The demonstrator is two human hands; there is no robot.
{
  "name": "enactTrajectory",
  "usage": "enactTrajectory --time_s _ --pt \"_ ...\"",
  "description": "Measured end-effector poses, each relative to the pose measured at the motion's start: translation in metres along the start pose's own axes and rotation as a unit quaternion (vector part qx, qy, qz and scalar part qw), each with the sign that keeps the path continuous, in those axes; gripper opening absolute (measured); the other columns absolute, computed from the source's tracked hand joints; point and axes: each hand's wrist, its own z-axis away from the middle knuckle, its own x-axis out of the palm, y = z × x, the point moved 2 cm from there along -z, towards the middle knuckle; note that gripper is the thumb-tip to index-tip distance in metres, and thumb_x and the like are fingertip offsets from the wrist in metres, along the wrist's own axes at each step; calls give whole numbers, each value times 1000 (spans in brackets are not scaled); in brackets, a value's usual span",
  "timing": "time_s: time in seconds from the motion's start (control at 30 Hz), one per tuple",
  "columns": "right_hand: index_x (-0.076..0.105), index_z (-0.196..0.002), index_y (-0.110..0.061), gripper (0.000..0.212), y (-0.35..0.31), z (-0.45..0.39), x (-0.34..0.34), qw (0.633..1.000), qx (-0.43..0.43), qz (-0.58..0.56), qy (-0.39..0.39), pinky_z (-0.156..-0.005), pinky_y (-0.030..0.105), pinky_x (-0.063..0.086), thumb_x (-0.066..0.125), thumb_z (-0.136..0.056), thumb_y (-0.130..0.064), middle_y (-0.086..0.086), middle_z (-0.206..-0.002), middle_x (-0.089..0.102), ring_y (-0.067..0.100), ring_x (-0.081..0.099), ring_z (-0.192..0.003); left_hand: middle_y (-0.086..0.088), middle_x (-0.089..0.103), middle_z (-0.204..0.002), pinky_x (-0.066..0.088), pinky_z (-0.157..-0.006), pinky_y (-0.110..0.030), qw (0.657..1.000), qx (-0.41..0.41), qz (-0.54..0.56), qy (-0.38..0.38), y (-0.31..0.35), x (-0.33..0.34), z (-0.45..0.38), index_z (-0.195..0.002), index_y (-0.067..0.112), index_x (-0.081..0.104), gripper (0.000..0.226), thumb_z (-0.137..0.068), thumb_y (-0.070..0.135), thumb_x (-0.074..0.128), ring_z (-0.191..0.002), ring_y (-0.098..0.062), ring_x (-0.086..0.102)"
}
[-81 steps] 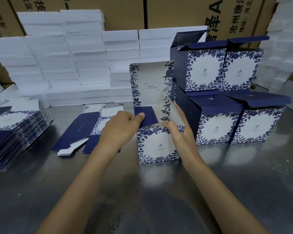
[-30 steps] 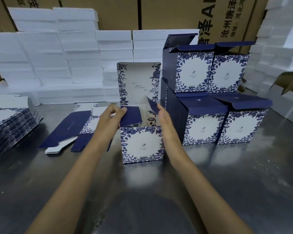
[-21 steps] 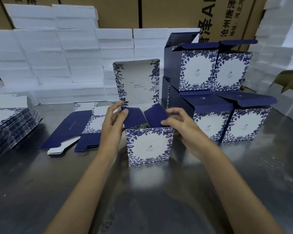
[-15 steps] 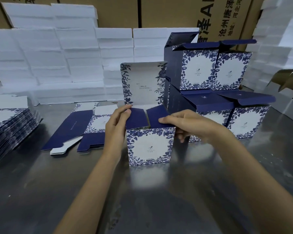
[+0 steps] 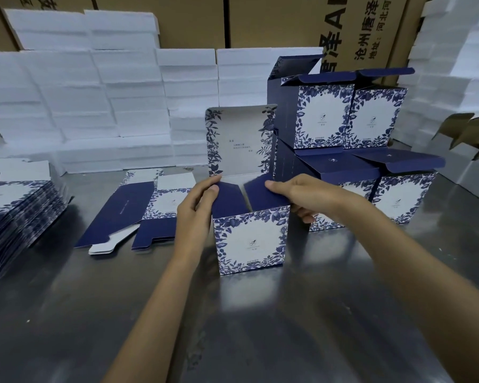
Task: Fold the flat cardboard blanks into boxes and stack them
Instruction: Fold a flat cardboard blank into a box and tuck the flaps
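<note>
1. The blue-and-white floral cardboard box (image 5: 250,239) stood upright on the dull grey metal surface (image 5: 260,327), directly ahead of the person and just in front of the stack of finished blue floral boxes (image 5: 343,139).
2. The left hand (image 5: 197,214) rested against the box's left wall, its thumb pressing the left navy side flap (image 5: 227,199) inward over the opening; its grip was curled round that top edge.
3. The right hand (image 5: 302,194) held the right navy side flap (image 5: 263,194) down, thumb on top of it and fingers curled behind the right wall, so its grip was clamped on the flap's edge.
4. The two flaps lay nearly level and almost met at the middle of the opening.
5. The white-lined lid panel (image 5: 239,142) stood upright along the rear edge, beyond both hands and above the flaps. Its hinge line ran left to right, so closing would likely require swinging it toward the person and down over the flaps.
6. Both hands lay just beside the lid's base, and neither was clearly the nearer; freeing one to reach up risked its flap springing back.
7. A loose flat navy-and-floral cardboard blank (image 5: 138,208) lay on the surface to the left, and a pile of flat blanks (image 5: 14,208) sat at the far left edge.
</note>
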Motion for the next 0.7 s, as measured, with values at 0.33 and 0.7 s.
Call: enactTrajectory --time_s 0.33,0.7 --pt "32 -52 -23 60 1 -11 -3 999 -4 4 42 -39 17 27 51 -100 -54 -5 -45 33 16 30 -39 12 69 -122 49 -106 -49 1000 -17 0 -16 5 4 7 -114 37 73 26 -91 37 61 -119 -14 63" --pt "51 -83 -21 35 10 -9 5 992 -59 -21 108 -48 24 42 51 -101 -50 6 -70 49 20 52 -62 17 60 -133 48 -100 -25 999 -41 11 -15 5 6 8 -133 55 53 45 -92 41 65 -122 -3 59"
